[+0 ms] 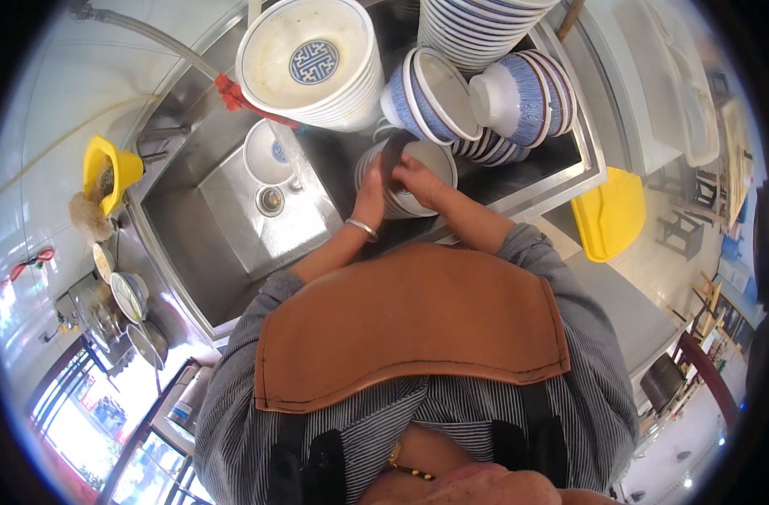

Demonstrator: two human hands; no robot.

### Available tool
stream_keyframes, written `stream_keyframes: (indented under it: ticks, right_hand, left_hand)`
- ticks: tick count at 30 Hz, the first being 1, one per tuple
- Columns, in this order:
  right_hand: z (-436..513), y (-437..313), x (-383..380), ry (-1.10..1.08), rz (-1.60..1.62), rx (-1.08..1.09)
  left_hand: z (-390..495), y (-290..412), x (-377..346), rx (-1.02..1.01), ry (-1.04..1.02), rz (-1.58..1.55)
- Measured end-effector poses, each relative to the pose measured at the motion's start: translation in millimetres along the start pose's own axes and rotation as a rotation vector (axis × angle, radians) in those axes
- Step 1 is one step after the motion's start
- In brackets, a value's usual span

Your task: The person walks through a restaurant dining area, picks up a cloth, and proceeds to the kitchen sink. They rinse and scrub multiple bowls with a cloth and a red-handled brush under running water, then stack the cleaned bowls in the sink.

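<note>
A dark brown curved item [394, 151], seen edge-on, is between my hands; its exact kind cannot be told. My left hand [374, 189], below a silver bangle, lies along its left side. On its right side my right hand [419, 180] has bent fingers pressed to it. Both hands are over a stack of white bowls [444, 164] in the dark right basin. Behind them stands a tall stack of large white bowls [365, 82] with blue rims. Blue-patterned bowls [526, 95] lie tipped to the right, below another tall bowl stack [472, 31].
One white bowl [264, 151] sits in the steel left basin [214, 214] near its drain [270, 201]. A hose [163, 44] with red wrapping reaches over the sink. A yellow container [109, 173] is at the left, a yellow plastic item [611, 214] beyond the sink's right edge.
</note>
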State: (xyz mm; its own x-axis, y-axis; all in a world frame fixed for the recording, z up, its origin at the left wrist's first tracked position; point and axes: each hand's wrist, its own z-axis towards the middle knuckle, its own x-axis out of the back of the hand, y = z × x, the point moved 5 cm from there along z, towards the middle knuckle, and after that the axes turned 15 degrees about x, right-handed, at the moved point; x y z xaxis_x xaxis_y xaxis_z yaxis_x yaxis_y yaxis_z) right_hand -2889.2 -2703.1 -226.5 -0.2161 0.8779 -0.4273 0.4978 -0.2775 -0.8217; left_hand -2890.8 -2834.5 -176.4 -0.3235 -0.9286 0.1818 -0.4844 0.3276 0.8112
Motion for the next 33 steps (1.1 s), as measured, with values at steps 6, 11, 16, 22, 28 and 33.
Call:
stream_keyframes:
  ticks: [6, 11, 16, 22, 28, 33]
  right_hand:
    - [-32, -10, 28, -0.756, -1.452, -0.135]
    - [-40, -47, 88, -0.267, -1.854, -0.48]
    - [-89, -96, 91, 0.003, -1.709, 0.106]
    - [-143, -139, 78, 0.355, -1.06, 0.442]
    - [-183, -183, 47, 0.377, -0.392, 0.842]
    - [-191, -233, -28, 0.101, -0.405, 1.064]
  left_hand:
    - [3, 8, 0, -0.017, 0.012, 0.093]
    - [-30, 54, -13, -0.599, 0.046, 0.971]
    - [-18, 71, -46, -0.746, -0.201, 1.27]
    - [10, 77, -56, -0.585, -0.395, 1.301]
    - [-11, 126, 9, -0.068, -0.427, 0.464]
    - [-70, 144, 32, 0.186, -0.507, -0.34]
